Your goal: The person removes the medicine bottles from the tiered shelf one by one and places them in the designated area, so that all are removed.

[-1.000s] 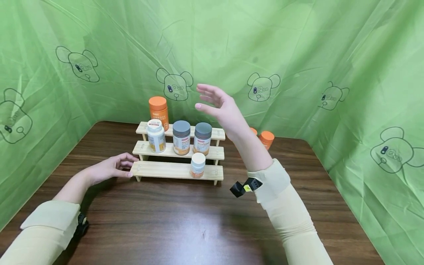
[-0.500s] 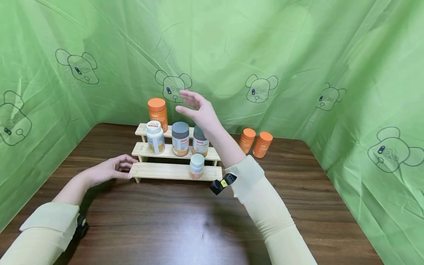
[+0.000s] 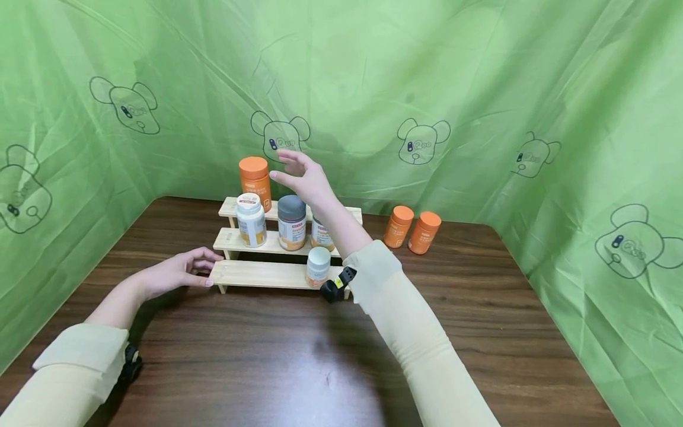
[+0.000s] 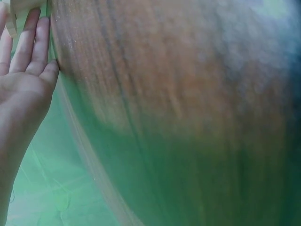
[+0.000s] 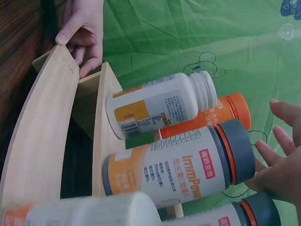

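A three-step wooden display stand (image 3: 261, 274) sits on the table. My left hand (image 3: 178, 273) holds the left end of its lowest step, the thumb on the near edge and the fingers behind. Above the back step, my right hand (image 3: 306, 178) reaches leftward with nothing in it, fingers loosely spread, close to the large orange bottle (image 3: 256, 188). On the middle step stand a white bottle (image 3: 251, 224) and two grey-lidded supplement bottles (image 5: 174, 167); my right forearm partly covers the rightmost. A small white bottle (image 3: 318, 268) stands at the right of the lowest step.
Two smaller orange bottles (image 3: 399, 228) stand side by side on the dark wooden table (image 3: 256, 356), right of the stand. Green cloth (image 3: 363, 71) with printed bear heads hangs behind the table and along both sides.
My right hand has moved left and slightly down across the stand, towards the large orange bottle, uncovering the two orange bottles at the right. The left hand stays at the stand's end.
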`<state>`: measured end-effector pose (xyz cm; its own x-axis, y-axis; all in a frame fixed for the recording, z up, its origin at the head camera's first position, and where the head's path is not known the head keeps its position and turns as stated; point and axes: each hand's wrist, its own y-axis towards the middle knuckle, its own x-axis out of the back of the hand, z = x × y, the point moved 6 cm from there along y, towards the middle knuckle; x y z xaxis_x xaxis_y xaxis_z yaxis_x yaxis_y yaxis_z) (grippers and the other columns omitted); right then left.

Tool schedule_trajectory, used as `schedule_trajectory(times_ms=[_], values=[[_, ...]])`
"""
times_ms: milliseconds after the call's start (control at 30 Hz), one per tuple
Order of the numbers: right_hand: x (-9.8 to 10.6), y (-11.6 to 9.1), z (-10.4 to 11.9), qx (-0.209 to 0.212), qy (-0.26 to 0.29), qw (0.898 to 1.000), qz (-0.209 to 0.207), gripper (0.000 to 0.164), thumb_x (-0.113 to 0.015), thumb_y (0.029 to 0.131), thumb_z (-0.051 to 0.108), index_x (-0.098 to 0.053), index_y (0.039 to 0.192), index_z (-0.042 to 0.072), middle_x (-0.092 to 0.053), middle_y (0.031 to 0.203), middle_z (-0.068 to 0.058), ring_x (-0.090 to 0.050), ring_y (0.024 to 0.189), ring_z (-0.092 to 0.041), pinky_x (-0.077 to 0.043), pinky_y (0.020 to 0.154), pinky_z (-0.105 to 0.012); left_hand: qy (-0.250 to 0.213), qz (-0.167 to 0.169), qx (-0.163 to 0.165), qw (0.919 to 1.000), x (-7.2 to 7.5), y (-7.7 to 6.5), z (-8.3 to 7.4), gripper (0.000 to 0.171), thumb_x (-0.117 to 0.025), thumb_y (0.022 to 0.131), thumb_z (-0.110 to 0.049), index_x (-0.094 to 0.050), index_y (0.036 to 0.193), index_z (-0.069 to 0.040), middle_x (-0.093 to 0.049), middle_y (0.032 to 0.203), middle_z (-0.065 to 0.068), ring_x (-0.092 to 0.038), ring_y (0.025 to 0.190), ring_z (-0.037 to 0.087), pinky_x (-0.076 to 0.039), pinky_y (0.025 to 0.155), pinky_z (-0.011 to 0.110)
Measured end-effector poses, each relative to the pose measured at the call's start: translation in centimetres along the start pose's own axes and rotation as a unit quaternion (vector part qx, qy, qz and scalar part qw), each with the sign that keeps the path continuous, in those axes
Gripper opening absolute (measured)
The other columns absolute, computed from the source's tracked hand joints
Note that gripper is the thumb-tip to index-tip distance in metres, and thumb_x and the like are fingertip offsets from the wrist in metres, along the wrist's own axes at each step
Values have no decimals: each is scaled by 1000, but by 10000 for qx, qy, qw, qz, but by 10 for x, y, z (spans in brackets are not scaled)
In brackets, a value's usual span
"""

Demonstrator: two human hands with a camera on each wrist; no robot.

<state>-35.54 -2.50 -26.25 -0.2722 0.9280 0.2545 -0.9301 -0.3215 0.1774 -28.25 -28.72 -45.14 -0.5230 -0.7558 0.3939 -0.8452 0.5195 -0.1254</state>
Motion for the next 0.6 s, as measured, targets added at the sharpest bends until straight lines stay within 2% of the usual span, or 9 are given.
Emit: schedule_trajectory(times_ms=[200, 433, 600], values=[[-8, 8, -3, -149, 178, 9996, 175, 51, -72, 85, 24, -52, 132, 25, -53, 135, 8, -47, 127, -17, -43, 98, -34, -25, 17, -43, 10000, -2, -2, -2, 54, -68, 85, -11, -39, 129, 0, -60, 122, 17, -60, 104, 9, -47, 84, 22], [-14, 21, 0, -95, -141, 9991, 396, 52, -72, 85, 22, -53, 133, 20, -53, 135, 2, -48, 124, -18, -43, 97, -30, -149, 29, 14, 9999, -3, 1, -2, 56, -69, 85, -10, -39, 131, 0, -57, 124, 21, -59, 105, 10, -47, 85, 24], [-22, 30, 3, -57, -266, 9972, 696, 49, -71, 85, 20, -54, 131, 19, -55, 132, 2, -50, 121, -12, -44, 94, -25, -159, 6, 33, 9999, -2, -1, -3, 56, -68, 85, -10, -38, 132, 0, -56, 125, 23, -59, 105, 10, -46, 85, 23]])
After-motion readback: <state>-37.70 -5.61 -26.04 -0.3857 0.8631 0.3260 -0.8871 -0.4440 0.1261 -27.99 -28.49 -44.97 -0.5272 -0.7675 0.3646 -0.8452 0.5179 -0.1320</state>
